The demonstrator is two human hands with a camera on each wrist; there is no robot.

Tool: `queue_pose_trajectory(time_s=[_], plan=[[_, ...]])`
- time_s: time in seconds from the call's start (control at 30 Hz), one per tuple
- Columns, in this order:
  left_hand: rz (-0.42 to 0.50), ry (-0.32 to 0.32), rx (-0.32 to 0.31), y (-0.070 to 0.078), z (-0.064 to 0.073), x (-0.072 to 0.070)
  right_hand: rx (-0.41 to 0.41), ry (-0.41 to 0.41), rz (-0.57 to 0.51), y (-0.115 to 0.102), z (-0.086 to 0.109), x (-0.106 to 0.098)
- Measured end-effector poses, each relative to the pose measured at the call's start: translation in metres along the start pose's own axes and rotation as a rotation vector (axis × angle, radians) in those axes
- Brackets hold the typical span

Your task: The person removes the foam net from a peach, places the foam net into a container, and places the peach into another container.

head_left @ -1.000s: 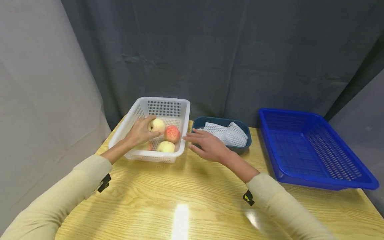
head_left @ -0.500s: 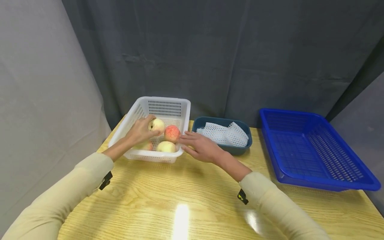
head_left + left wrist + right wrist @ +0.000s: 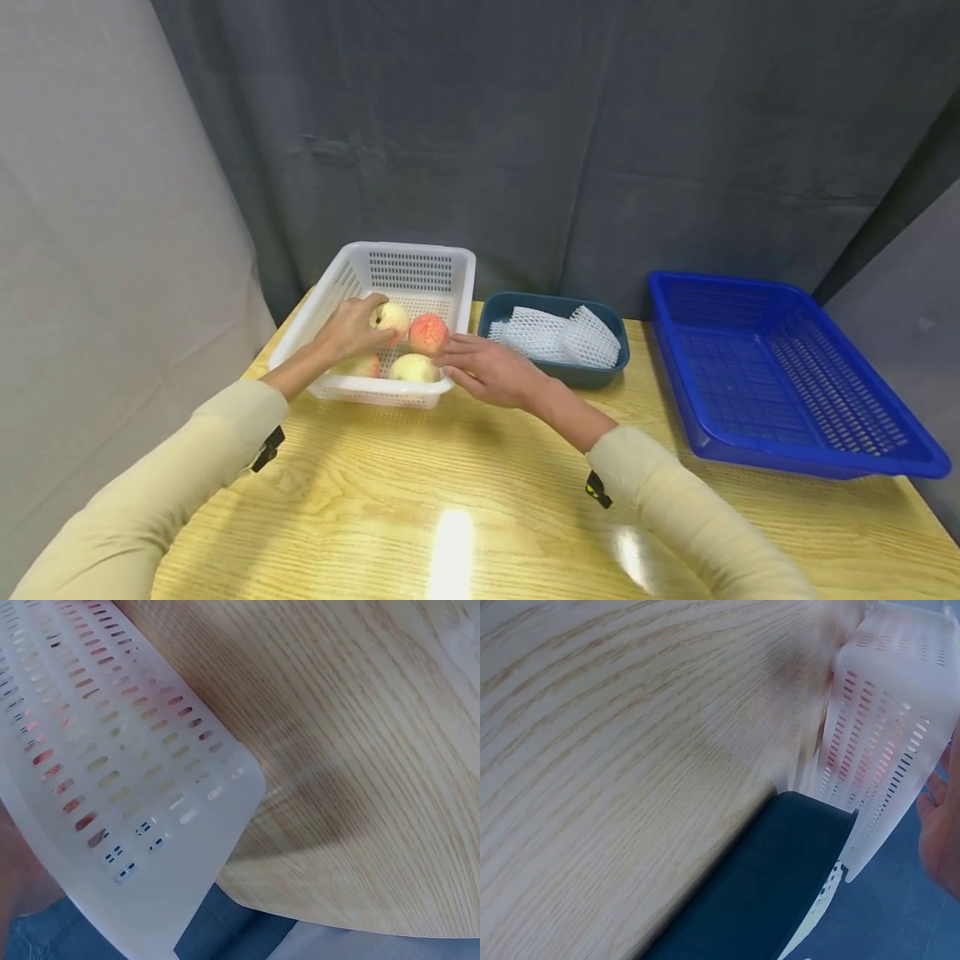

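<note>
A white slotted plastic basket (image 3: 411, 275) holds several peaches. My left hand (image 3: 351, 327) reaches over its left side, thumb and fingers around a pale peach (image 3: 393, 317). Beside that one lies a redder peach (image 3: 429, 332). Nearer the front wall are a yellowish peach (image 3: 413, 367) and another peach (image 3: 362, 367), partly behind the left hand. My right hand (image 3: 491, 369) extends over the basket's right rim with fingers fairly straight, fingertips close by the redder and yellowish peaches. In the left wrist view, the basket wall (image 3: 172, 855) hides most of the left hand.
Right of the basket stands a dark teal tray (image 3: 603, 377) holding white foam net sleeves (image 3: 558, 335). A large blue basket (image 3: 675, 400) is at the right of the wooden table (image 3: 375, 483). Dark curtain (image 3: 465, 125) hangs behind.
My right hand has moved left, from beside the teal tray to over the white basket's rim. The left hand and its peach have lowered slightly toward the front.
</note>
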State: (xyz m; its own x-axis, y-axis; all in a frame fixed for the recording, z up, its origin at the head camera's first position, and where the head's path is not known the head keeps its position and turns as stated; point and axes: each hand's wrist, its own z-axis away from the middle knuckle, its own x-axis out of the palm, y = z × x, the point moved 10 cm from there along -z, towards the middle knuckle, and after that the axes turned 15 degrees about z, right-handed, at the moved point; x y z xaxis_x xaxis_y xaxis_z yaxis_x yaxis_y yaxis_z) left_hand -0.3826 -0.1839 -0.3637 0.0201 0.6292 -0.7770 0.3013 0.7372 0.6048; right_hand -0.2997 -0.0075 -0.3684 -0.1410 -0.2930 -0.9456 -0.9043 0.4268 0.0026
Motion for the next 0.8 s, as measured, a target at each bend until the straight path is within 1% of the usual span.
queue_pose_trajectory(time_s=[0.1, 0.33, 0.53, 0.8], plan=[[0.001, -0.016, -0.011, -0.001, 0.0, 0.002, -0.017, -0.008, 0.002, -0.002, -0.001, 0.001], [-0.001, -0.056, -0.059, -0.006, 0.001, 0.007, -0.038, -0.04, -0.035, -0.003, -0.006, 0.003], [-0.014, -0.066, -0.05, -0.008, 0.002, 0.011, -0.023, -0.047, -0.025, 0.0, -0.005, 0.006], [-0.016, -0.077, -0.034, -0.014, 0.003, 0.016, -0.002, -0.074, -0.024, 0.001, -0.005, 0.008]])
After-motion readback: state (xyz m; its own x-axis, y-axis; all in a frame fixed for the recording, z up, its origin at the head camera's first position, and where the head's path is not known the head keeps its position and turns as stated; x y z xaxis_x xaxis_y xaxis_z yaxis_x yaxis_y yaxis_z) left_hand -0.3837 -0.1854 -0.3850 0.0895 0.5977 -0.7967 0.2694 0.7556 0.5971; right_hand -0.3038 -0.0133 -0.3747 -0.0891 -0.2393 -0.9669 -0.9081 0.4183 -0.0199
